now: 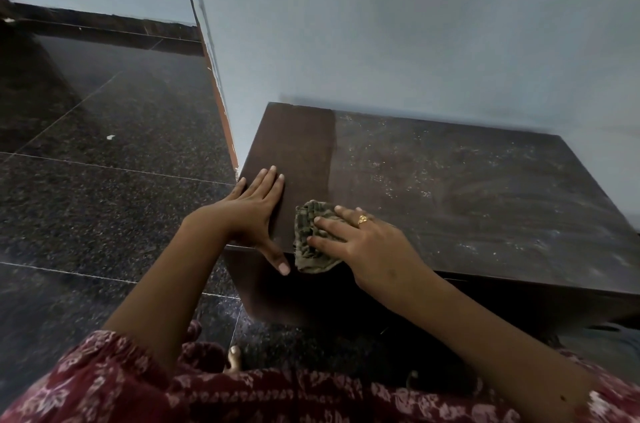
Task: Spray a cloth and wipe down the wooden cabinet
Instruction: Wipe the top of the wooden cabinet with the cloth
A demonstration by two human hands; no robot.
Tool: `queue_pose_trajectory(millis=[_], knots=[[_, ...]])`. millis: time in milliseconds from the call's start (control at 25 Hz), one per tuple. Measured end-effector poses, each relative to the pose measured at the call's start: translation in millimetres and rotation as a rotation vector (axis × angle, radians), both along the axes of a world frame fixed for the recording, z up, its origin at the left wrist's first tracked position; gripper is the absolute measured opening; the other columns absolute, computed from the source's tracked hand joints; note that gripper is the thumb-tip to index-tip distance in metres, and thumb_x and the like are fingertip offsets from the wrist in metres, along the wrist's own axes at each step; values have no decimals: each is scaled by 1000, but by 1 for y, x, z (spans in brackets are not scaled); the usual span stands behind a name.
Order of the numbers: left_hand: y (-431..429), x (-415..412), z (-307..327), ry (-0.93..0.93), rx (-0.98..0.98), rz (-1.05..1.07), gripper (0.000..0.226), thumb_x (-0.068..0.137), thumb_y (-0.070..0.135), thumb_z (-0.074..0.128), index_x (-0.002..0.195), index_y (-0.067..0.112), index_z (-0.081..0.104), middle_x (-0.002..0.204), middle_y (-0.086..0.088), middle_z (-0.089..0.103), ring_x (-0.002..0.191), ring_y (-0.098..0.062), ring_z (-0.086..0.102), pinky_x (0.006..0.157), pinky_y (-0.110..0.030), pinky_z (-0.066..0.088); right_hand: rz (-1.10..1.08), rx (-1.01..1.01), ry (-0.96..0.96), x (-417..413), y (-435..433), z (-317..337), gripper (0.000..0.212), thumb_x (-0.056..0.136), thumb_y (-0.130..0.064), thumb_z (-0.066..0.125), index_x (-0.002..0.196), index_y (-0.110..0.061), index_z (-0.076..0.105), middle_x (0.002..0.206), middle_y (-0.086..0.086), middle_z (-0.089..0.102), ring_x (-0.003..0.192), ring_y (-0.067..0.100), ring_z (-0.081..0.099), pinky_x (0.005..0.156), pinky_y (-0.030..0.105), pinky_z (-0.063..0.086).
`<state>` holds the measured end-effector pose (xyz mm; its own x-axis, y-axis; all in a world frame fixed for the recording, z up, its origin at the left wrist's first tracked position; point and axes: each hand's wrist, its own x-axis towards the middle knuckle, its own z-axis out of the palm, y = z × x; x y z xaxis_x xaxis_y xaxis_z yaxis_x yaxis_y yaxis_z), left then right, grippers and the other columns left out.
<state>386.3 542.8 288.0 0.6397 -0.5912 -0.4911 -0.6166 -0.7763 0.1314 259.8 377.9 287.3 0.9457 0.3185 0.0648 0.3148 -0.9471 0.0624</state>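
Here, grips released, left hand lies flat on cabinet corner, right hand presses cloth at edge.

The right hand covers part of the cloth. Right of it, the cabinet runs off the picture's edge.

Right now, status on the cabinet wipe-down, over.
Left hand flat on wooden cabinet top. Right hand presses cloth at front edge. Left strip wiped, rest dusty. Nothing in the way.
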Motion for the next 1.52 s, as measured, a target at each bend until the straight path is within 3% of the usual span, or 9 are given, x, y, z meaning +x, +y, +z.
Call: queue_pose_trajectory(millis=[120, 200, 280, 360, 640, 880, 1240, 1320, 1520], knots=[[-4, 3, 2, 3, -16, -7, 146, 52, 68, 72, 142, 13, -29, 151, -3, -37, 136, -13, -35, 111, -37, -22, -11, 44, -28, 10, -8, -1, 42, 74, -13, 41, 95, -25, 75, 104, 1, 75, 94, 30, 71, 76, 43, 58], [-8, 5, 2, 5, -29, -20, 146, 52, 69, 71, 142, 14, -29, 151, -2, -37, 131, -8, -37, 111, -36, -22, -43, 100, -3, 24, -10, 2, 44, 75, -6, 47, 108, -24, 70, 119, 4, 69, 108, 34, 65, 86, 45, 54], [-12, 6, 2, -1, -33, -32, 146, 51, 71, 70, 143, 14, -28, 152, -1, -36, 127, -6, -37, 112, -37, -21, -85, 70, 57, 41, -16, 10, 48, 90, -6, 37, 131, -27, 52, 146, 0, 46, 134, 28, 42, 104, 38, 40], [-17, 5, 2, 1, -33, -31, 145, 52, 71, 70, 143, 14, -27, 152, -1, -35, 131, -7, -36, 113, -40, -20, -149, 51, 92, 63, -22, 16, 49, 96, -10, 33, 140, -31, 38, 154, -6, 31, 141, 22, 28, 110, 34, 31], [-33, 12, 2, 51, -24, -11, 146, 52, 67, 73, 143, 14, -29, 151, -1, -38, 137, -13, -35, 115, -42, -19, -328, 12, 132, 162, -51, 21, 53, 91, -2, 43, 136, -30, 45, 149, -3, 40, 134, 30, 38, 104, 42, 39], [-33, 16, -2, 57, 9, -27, 148, 50, 72, 70, 141, 15, -31, 148, -1, -41, 127, -10, -41, 112, -40, -21, -473, 101, 87, 210, -79, 11, 39, 96, -14, 38, 132, -20, 52, 142, 8, 49, 128, 32, 44, 102, 44, 38], [-27, 10, 0, 36, -63, -45, 150, 39, 82, 58, 144, 16, -26, 152, -2, -35, 127, -7, -37, 110, -37, -21, -437, 103, 69, 113, -45, 15, 42, 91, -5, 43, 129, -20, 53, 137, 4, 51, 124, 31, 47, 96, 43, 44], [-25, 6, 1, 26, -91, -45, 148, 44, 80, 62, 145, 15, -23, 153, -2, -33, 128, -5, -35, 111, -36, -20, -428, 128, 86, 80, -33, 17, 43, 92, -7, 41, 131, -22, 50, 141, 3, 48, 127, 30, 44, 99, 42, 42], [-24, -5, 8, 48, -144, -48, 152, 29, 86, 47, 146, 14, -21, 154, -3, -31, 126, -1, -32, 114, -34, -17, -365, 152, 103, 16, -16, 14, 49, 95, -10, 36, 141, -29, 36, 155, -4, 28, 140, 23, 28, 110, 36, 30]])
